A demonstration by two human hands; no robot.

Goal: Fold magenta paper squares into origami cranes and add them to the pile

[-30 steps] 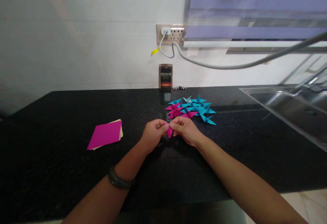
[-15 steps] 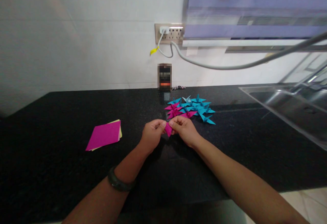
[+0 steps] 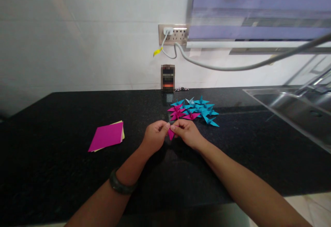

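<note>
Between my two hands is a small folded piece of magenta origami paper (image 3: 171,135), its pointed end toward me. My left hand (image 3: 156,135) pinches its left side between thumb and fingers. From the right, my right hand (image 3: 188,132) pinches the same paper, with the thumbs close together near its top. The fingers cover much of the fold. Just beyond my hands lie several folded paper cranes: blue cranes (image 3: 200,109) and magenta cranes (image 3: 177,112), plus a pale blue crane (image 3: 190,101) at the back.
A stack of square paper (image 3: 107,136), magenta on top, lies left on the black countertop (image 3: 64,171). A phone-like pixelated object (image 3: 168,78) leans on the wall beside a beaded string (image 3: 181,89). At right is a metal sink (image 3: 305,116); a grey cable (image 3: 219,67) hangs above.
My thumbs have drawn closer together over the magenta paper, covering more of its top. The whole view has shifted slightly; the cranes and paper stack stay put.
</note>
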